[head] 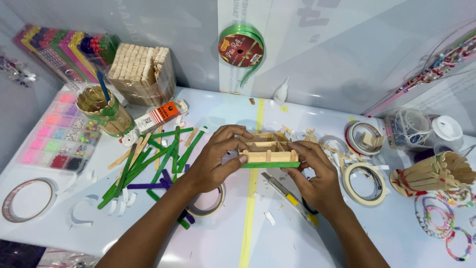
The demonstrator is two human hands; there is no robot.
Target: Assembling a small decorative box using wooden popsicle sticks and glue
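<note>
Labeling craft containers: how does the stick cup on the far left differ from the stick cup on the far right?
The left stick cup stands upright; the right stick cup lies tipped on its side. The left stick cup has a green ribbon and holds a blue stick; the right stick cup has red trim and nothing visible inside. Both are made of plain wooden craft sticks.

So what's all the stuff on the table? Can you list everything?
stick frame: one, bare wood with a green stick along the front edge, held in the middle
craft sticks: a loose pile, mostly green with a few purple, left of centre
stick bundle: one, bare wood, back left
stick cups: two, bare wood, one back left, one far right
ribbon roll: one, green, on the wall
bead box: one, pink and mixed colours, far left
tape rolls: several; cream one at right
utility knife: one, yellow and grey, front centre
left hand, right hand: both gripping the frame
</note>
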